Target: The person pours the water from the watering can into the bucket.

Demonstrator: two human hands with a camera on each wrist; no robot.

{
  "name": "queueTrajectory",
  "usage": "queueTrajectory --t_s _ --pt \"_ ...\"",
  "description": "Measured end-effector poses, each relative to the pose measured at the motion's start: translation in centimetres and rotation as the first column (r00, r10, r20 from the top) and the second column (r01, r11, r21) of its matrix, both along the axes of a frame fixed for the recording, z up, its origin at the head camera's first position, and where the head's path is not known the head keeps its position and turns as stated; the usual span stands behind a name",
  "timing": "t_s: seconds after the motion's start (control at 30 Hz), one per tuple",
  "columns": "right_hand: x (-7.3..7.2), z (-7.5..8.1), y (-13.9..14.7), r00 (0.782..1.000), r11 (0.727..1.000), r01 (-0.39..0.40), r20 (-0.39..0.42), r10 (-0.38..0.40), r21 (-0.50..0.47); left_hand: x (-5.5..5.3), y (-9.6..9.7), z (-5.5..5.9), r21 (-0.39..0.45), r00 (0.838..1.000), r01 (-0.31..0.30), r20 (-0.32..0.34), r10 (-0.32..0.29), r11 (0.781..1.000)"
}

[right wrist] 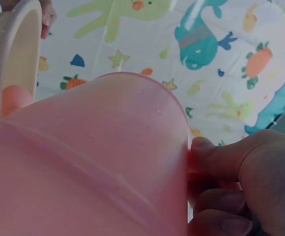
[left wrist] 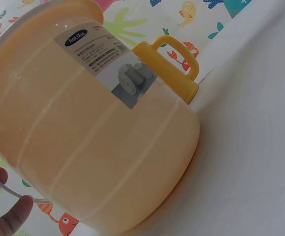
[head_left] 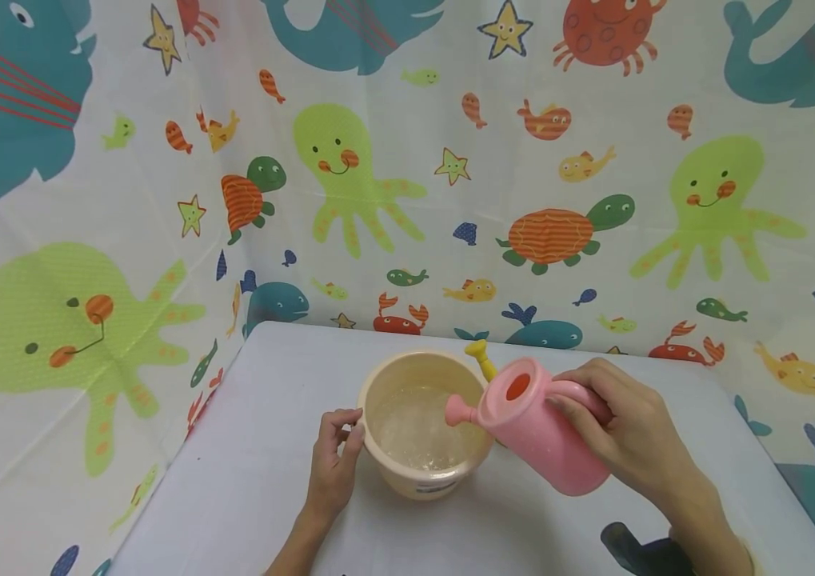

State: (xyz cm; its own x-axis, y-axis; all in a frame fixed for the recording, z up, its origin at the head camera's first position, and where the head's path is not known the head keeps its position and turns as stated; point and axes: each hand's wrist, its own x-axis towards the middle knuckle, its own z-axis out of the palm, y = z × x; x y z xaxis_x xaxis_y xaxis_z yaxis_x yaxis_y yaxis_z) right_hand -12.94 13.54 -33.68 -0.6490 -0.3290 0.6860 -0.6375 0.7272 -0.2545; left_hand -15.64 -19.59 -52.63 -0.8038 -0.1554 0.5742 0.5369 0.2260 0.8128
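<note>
A cream plastic bucket (head_left: 371, 400) stands on the white table with cloudy-looking water (head_left: 414, 424) in it. At its left side my left hand (head_left: 335, 460) holds it; in the left wrist view those fingers (left wrist: 19, 211) curl round a thin pale loop, apparently the bucket's handle. My right hand (head_left: 630, 424) grips the handle of a pink watering can (head_left: 544, 432). The can tilts left, with its spout (head_left: 459, 410) over the bucket's opening. In the right wrist view, drops cling to the can's wall (right wrist: 132, 113); whether water is flowing out is unclear.
Behind the bucket stands a yellow watering can (head_left: 481, 358), mostly hidden in the head view; its handle (left wrist: 191, 59) shows in the left wrist view. A curtain (head_left: 393, 216) printed with sea animals rises behind and left of the white tabletop (head_left: 263, 400). A dark object (head_left: 637, 548) lies near my right forearm.
</note>
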Motion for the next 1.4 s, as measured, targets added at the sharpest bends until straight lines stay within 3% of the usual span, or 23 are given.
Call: queueTrajectory --t_s 0.9,1.4 --pt "0.33 0.08 0.21 0.999 0.999 -0.037 -0.006 0.037 -0.008 0.57 0.44 -0.18 -0.004 1.0 -0.02 0.016 0.02 1.0" --pt "0.13 0.85 0.26 0.999 1.0 -0.024 0.023 0.024 0.012 0.81 0.65 0.41 -0.003 1.0 -0.03 0.002 0.03 1.0"
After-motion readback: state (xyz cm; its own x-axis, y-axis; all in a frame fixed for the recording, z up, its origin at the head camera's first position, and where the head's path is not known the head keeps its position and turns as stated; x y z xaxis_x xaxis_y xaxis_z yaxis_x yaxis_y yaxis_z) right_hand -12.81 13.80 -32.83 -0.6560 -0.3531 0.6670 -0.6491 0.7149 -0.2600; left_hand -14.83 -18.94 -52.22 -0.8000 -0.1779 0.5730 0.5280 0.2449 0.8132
